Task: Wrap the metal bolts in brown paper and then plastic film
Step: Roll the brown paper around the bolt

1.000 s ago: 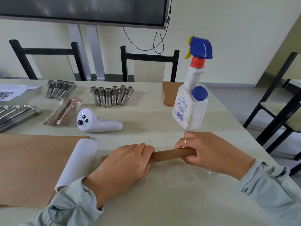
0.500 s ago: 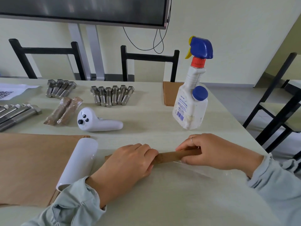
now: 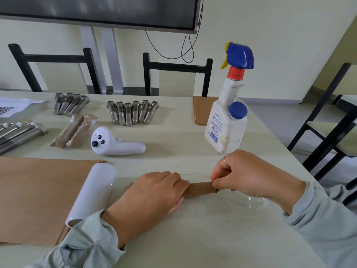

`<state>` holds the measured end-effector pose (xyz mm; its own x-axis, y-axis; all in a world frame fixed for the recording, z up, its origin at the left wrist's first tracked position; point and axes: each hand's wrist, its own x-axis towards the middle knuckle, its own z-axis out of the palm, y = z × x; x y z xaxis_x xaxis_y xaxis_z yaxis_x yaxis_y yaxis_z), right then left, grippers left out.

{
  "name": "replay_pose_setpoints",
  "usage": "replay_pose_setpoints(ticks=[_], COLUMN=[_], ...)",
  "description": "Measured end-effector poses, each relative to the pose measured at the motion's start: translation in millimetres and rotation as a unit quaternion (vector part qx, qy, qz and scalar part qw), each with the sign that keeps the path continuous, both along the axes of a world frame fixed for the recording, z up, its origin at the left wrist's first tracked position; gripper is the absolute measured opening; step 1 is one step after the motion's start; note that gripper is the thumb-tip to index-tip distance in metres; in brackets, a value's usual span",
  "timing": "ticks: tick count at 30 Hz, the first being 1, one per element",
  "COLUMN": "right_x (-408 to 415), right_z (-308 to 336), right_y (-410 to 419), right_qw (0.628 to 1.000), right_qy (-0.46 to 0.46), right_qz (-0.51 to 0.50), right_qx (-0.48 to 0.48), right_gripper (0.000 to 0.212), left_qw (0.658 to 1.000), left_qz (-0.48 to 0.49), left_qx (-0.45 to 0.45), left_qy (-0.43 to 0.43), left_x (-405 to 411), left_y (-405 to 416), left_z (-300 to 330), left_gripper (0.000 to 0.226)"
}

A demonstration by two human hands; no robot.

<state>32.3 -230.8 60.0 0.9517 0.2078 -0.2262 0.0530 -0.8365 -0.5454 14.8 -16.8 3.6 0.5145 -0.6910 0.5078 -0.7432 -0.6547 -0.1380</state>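
A slim roll of brown paper (image 3: 201, 189), wrapped round what the task calls a bolt, lies crosswise on the pale wooden table (image 3: 183, 144) near the front edge, on a sheet of clear plastic film (image 3: 228, 207) that spreads toward the near right. The left hand (image 3: 154, 192) lies over the roll's left part with its fingers curled down onto it, holding it. The right hand (image 3: 249, 175) pinches the roll's right end between thumb and curled fingers. Just left of the left hand lies a white roll of plastic film (image 3: 92, 192), resting on the edge of a large flat brown paper sheet (image 3: 38, 196). Farther back lie two bolts already wrapped in paper and film (image 3: 75, 130), a white handheld controller (image 3: 116, 145), a row of six bare steel bolts (image 3: 133, 114), four more bolts (image 3: 70, 103) to the far left, and longer bolts (image 3: 19, 134) at the left edge. A white spray bottle with a blue trigger head (image 3: 228, 113) stands at the right, in front of a small stack of brown paper (image 3: 201, 111).
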Motion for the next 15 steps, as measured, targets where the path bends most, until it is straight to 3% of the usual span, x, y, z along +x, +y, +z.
replay_pose_setpoints(ticks=[5,12,15], right_x=[-10,-21,-25], right_z=[0,8,4], right_y=[8,-5,-6], right_qw=[1.0,0.994,0.989], right_qy=[-0.011,0.08,0.075], right_qz=[-0.021,-0.026,-0.054], right_qx=[-0.013,0.07,0.118], right_gripper=[0.013,0.034,0.027], left_qw=[1.0,1.0,1.0], left_qz=[-0.001,0.002,0.002], left_qx=[0.015,0.014,0.015], left_qy=[0.007,0.02,0.025], left_x=[0,1,1], left_y=[-1,-1,-2], left_z=[-1,-1,-1], left_gripper=[0.027,0.029,0.029])
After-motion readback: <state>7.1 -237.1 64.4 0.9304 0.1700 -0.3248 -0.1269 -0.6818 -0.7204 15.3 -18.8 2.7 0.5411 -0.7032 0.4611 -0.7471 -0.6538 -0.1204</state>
